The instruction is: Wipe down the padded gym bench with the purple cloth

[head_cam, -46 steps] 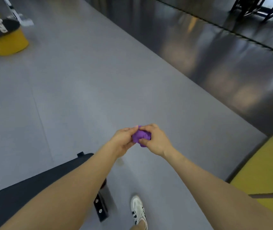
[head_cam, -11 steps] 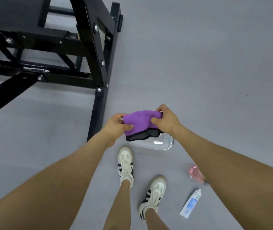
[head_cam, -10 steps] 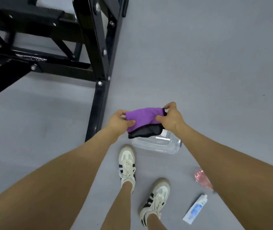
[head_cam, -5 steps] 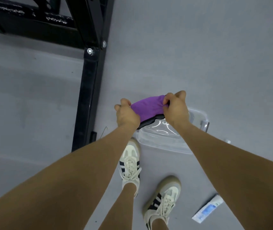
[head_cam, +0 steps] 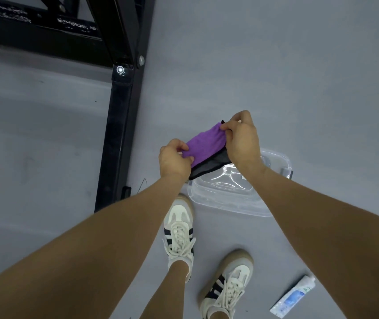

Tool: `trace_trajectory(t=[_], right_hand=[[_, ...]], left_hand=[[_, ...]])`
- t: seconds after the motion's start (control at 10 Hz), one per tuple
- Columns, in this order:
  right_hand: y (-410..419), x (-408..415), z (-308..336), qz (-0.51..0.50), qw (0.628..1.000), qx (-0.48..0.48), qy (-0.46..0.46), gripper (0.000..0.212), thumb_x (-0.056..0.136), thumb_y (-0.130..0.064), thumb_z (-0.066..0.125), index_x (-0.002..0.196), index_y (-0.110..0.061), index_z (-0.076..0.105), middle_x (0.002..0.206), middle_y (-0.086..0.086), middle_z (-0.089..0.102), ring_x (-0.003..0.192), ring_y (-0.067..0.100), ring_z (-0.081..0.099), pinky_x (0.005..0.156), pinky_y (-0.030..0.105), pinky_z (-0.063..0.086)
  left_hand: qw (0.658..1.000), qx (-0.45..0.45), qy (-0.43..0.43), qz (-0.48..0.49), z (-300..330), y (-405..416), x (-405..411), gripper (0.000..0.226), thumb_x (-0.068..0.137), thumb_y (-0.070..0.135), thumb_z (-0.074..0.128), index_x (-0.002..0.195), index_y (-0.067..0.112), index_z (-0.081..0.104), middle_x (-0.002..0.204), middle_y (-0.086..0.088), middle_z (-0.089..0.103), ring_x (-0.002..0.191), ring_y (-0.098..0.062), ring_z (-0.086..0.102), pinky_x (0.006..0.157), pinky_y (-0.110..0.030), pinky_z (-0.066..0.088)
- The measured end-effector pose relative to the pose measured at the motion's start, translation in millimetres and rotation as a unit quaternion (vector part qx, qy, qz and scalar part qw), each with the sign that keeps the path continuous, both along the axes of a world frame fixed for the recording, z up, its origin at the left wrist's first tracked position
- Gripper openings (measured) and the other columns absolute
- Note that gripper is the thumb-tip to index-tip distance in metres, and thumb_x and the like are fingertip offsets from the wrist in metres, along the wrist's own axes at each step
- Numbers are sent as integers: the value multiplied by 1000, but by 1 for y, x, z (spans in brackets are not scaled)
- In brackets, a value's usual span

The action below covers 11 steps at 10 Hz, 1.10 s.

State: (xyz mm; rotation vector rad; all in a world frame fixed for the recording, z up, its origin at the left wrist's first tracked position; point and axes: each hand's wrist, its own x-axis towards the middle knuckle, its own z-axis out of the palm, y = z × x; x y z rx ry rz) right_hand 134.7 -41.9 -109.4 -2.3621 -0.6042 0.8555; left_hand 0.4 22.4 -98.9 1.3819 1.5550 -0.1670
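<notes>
A gym: a black metal bench frame [head_cam: 119,125] stands upper left on a smooth gray floor [head_cam: 276,65].

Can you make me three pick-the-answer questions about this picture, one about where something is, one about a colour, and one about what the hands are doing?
1. Where is the clear plastic container?
A. On the floor below the hands
B. On the bench
C. On a shelf

2. What colour is the cloth?
A. Yellow
B. Purple with a black edge
C. Green

3. What are the left hand and right hand doing?
A. Hanging open
B. Tying shoelaces
C. Both pinching the cloth

Answers: 1 A, it sits on the grey floor by the shoes. 2 B, purple top, black hem. 3 C, each hand grips one end.
</notes>
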Motion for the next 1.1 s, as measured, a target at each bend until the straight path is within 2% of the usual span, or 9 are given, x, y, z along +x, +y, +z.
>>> trace_trajectory(t=[0.1, 0.2, 0.3, 0.4, 0.5, 0.6, 0.7, 0.9, 1.1], right_hand=[[-10, -7, 4, 115, 993, -5, -21, 21, 91, -7, 53, 108, 2, 60, 105, 1, 46, 82, 8, 44, 80, 16, 41], [-8, -6, 12, 164, 986, 3, -22, 21, 89, -1, 52, 106, 0, 64, 114, 15, 49, 91, 24, 50, 79, 19, 38], [3, -6, 14, 199, 977, 27, -68, 20, 89, 2, 48, 100, -3, 64, 112, 16, 52, 95, 29, 52, 78, 31, 42], [5, -5, 5, 227, 969, -24, -97, 20, 89, -1, 48, 98, -7, 64, 112, 10, 52, 98, 25, 49, 79, 34, 42], [-2, -10, 5, 226, 959, -38, -170, 11, 85, -13, 59, 93, -8, 65, 110, 6, 55, 96, 24, 49, 77, 37, 46], [-14, -19, 7, 312, 929, -52, -195, 29, 83, -18, 65, 110, -9, 64, 120, 10, 56, 106, 33, 53, 83, 39, 46], [-7, -18, 6, 335, 927, -127, -111, 39, 95, -21, 48, 134, -17, 46, 136, 4, 45, 121, 27, 41, 94, 38, 39], [-3, -5, 54, 346, 918, -179, -73, 40, 93, -17, 49, 133, -17, 46, 135, 5, 40, 119, 27, 40, 93, 38, 42], [-38, 7, 159, 323, 918, -219, -75, 57, 87, 0, 51, 139, -16, 34, 136, 7, 35, 118, 28, 41, 93, 35, 41]], left_hand=[[1000, 8, -3, 26, 1, 0, -3, 19, 82, -3, 64, 85, 14, 56, 90, -2, 56, 78, -14, 54, 72, -18, 44], [999, 21, -5, 47, 1, 2, -4, 16, 84, -2, 62, 85, 13, 55, 85, -1, 55, 76, -15, 53, 76, -23, 50], [998, 59, 24, 15, 0, -1, -3, 13, 85, 4, 63, 91, 14, 58, 102, -4, 54, 83, -15, 54, 82, -24, 50], [986, 136, 20, -91, 5, -9, -4, 22, 86, 7, 62, 106, 16, 60, 117, 1, 45, 99, -13, 50, 83, -22, 44], [981, 125, -22, -146, 7, -16, -7, 33, 89, 12, 60, 121, 16, 55, 124, 4, 48, 103, -13, 53, 83, -21, 42], [979, 120, 2, -167, 5, -16, -10, 40, 90, 15, 58, 129, 20, 51, 129, 4, 51, 109, -16, 54, 87, -25, 43], [979, 84, 29, -181, 5, -8, -4, 44, 90, 16, 58, 132, 21, 50, 132, 3, 52, 115, -19, 53, 93, -28, 41], [959, 26, 62, -275, 49, 10, -4, 45, 90, 17, 58, 134, 19, 47, 133, -3, 40, 112, -26, 53, 89, -29, 42], [937, 56, 47, -340, 150, 16, -5, 48, 92, 14, 52, 138, 16, 40, 139, -6, 32, 113, -28, 52, 95, -35, 43]])
